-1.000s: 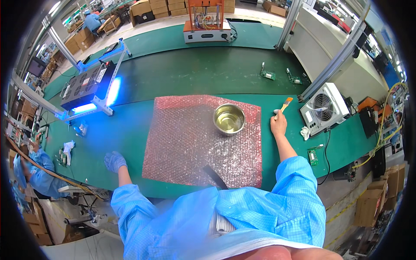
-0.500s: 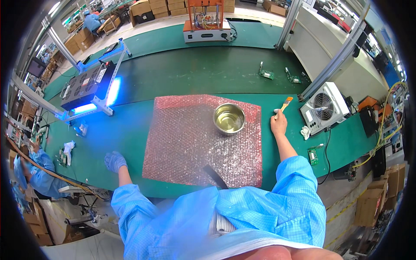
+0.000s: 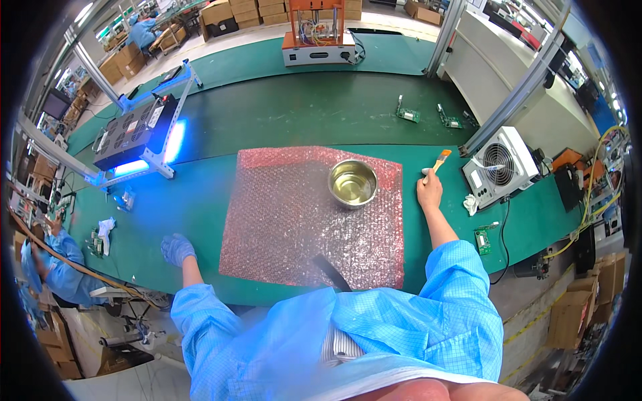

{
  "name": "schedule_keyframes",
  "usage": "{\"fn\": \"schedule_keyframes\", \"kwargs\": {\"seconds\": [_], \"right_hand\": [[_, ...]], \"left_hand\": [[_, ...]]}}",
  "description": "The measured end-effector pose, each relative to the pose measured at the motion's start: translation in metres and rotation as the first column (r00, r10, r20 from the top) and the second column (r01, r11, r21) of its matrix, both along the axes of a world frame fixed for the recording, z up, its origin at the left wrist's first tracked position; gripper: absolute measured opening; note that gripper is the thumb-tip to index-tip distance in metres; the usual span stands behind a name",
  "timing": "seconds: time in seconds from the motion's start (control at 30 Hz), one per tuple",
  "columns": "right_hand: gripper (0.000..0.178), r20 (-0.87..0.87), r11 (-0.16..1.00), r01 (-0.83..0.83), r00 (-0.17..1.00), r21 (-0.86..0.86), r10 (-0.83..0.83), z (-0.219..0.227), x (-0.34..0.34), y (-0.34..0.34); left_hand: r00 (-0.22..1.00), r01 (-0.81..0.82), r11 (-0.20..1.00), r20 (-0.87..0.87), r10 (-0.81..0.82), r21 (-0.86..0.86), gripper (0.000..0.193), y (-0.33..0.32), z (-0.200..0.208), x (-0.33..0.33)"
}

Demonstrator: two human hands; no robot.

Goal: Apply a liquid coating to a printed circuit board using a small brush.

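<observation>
My right hand (image 3: 430, 192) is closed around the pale handle of a brush (image 3: 437, 164) with orange-brown bristles, pointing up and away over the green mat. To its left, a metal bowl (image 3: 352, 184) of clear, yellowish liquid stands on a pink sheet of bubble wrap (image 3: 281, 220). My left hand (image 3: 178, 250), in a bluish glove, rests on the mat left of the bubble wrap. It holds nothing that I can see, and its fingers lie loosely on the surface. A dark strip (image 3: 331, 273) lies over the wrap's near edge, by my blue smock.
A white fan unit (image 3: 501, 167) stands at the right, with a crumpled white scrap and a green circuit board (image 3: 482, 240) nearby. Two boards lie on the dark green band (image 3: 301, 107) beyond. At the left, a black fan box (image 3: 137, 134) on a frame glows blue.
The two circuit boards on the dark green band have shifted slightly left. Both my hands, the brush and the bowl stay practically where they were.
</observation>
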State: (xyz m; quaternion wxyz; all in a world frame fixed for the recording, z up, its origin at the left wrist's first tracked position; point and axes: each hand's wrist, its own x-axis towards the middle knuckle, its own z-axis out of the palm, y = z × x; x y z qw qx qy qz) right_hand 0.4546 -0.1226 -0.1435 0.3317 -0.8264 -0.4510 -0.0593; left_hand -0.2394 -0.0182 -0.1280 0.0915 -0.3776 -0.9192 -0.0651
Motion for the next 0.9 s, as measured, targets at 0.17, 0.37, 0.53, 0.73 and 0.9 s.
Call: {"fn": "schedule_keyframes", "kwargs": {"seconds": [0.17,0.37,0.53,0.73,0.9], "right_hand": [[0.024,-0.003,1.0,0.01,1.0,-0.012,-0.01,-0.0008,0.0002,0.0002],[0.025,-0.005,1.0,0.016,1.0,-0.018,-0.016,-0.0014,0.001,0.0005],[0.025,0.012,1.0,0.009,1.0,-0.012,-0.009,-0.0014,0.0013,0.0005],[0.025,0.008,1.0,0.001,1.0,-0.004,-0.001,-0.0004,0.001,0.0002],[0.025,-0.016,1.0,0.0,1.0,0.019,0.001,-0.0005,0.0001,0.0001]], "left_hand": [[0.998,0.007,0.996,-0.067,-0.001,0.085,0.046,-0.0001,-0.0067,-0.0007],[0.999,0.012,0.998,-0.044,-0.01,0.056,0.046,0.0007,-0.0056,-0.0022],[0.999,0.007,0.998,-0.047,-0.004,0.057,0.046,0.0013,-0.0072,-0.0021],[0.999,0.015,0.998,-0.045,-0.012,0.067,0.046,0.0,-0.0077,-0.0023],[0.999,0.003,0.998,-0.041,0.0,0.066,0.047,0.0005,-0.0063,-0.001]]}}
